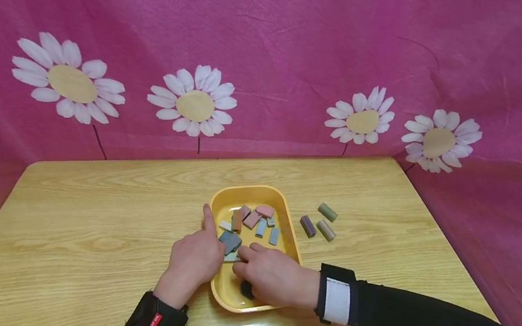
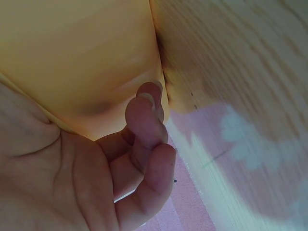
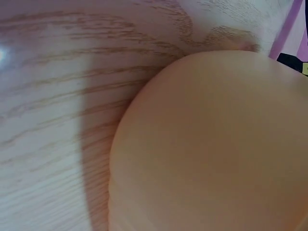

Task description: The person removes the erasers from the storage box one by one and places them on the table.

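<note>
A yellow tray (image 1: 292, 225) stands on the table with several small coloured blocks in it. My left hand (image 1: 196, 258) grips its left side, index finger stretched along the outside of the rim. In the left wrist view, the other fingers (image 2: 144, 120) curl against the outer tray wall (image 2: 86, 57). A dark grey-blue block (image 1: 230, 241) lies by that hand. My right hand (image 1: 274, 275) reaches over the right rim, fingers bent down beside a pale green block (image 1: 231, 257); I cannot tell whether they pinch anything. A black piece (image 1: 246, 289) shows partly under this hand.
Toward the tray's far end lie an orange block (image 1: 237, 220), pink blocks (image 1: 265, 211) and light blue blocks (image 1: 274, 236). Right of the tray, a purple block (image 1: 308, 226), a green one (image 1: 327, 212) and a beige one (image 1: 326, 230) lie on the table (image 1: 76, 239).
</note>
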The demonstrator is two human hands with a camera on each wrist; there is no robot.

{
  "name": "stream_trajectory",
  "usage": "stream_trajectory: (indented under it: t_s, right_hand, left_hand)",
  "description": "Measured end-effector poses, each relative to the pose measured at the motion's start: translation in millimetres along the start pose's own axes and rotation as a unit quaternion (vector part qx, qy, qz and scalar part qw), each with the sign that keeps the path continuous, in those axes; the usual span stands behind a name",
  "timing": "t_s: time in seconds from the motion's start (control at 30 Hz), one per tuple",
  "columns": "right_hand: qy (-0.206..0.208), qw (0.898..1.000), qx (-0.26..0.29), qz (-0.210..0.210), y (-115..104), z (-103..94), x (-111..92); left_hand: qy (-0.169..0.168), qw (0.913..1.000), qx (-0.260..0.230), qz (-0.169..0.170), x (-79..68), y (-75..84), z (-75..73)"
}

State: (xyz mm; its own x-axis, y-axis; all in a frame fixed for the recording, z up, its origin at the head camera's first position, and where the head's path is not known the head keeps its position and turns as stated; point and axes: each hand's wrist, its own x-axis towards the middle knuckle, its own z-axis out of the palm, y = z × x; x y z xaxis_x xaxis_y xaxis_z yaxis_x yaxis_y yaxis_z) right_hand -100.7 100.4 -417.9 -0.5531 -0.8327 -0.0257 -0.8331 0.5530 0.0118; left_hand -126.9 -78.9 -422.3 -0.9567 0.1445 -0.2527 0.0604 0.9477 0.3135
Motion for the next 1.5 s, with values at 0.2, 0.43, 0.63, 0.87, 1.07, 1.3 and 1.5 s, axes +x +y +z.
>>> stream_trajectory:
  t_s: [0.2, 0.43, 0.63, 0.87, 1.07, 1.3, 1.5]
  right_hand:
    - [-0.007, 0.999, 0.053, 0.005, 4.8, 3.0, -0.3]
    - [0.017, 0.995, 0.099, 0.014, 9.6, -5.6, -3.3]
    - [0.074, 0.987, 0.123, 0.066, 30.9, -33.0, -12.3]
    - [0.133, 0.964, 0.138, 0.185, 85.5, -47.3, -25.8]
    - [0.137, 0.937, 0.149, 0.284, 137.7, -17.3, -37.0]
    - [0.116, 0.913, 0.181, 0.348, 166.7, 21.1, -48.4]
    - [0.121, 0.914, 0.174, 0.346, 169.2, 27.8, -47.8]
  left_hand:
    - [-0.005, 1.0000, -0.002, -0.001, 0.9, 0.4, 0.5]
    - [0.000, 1.0000, 0.006, 0.001, 0.1, 0.4, -0.5]
    - [0.008, 0.9999, 0.006, 0.008, 0.2, -0.1, -0.2]
    - [0.004, 1.0000, 0.003, 0.007, 1.3, -1.2, -3.2]
    - [0.004, 0.9999, 0.003, 0.012, 1.7, -3.2, -1.3]
    - [0.000, 0.9999, -0.006, 0.009, 2.3, -3.0, 1.9]
    - [-0.002, 1.0000, -0.007, 0.005, 3.1, -2.3, 0.3]
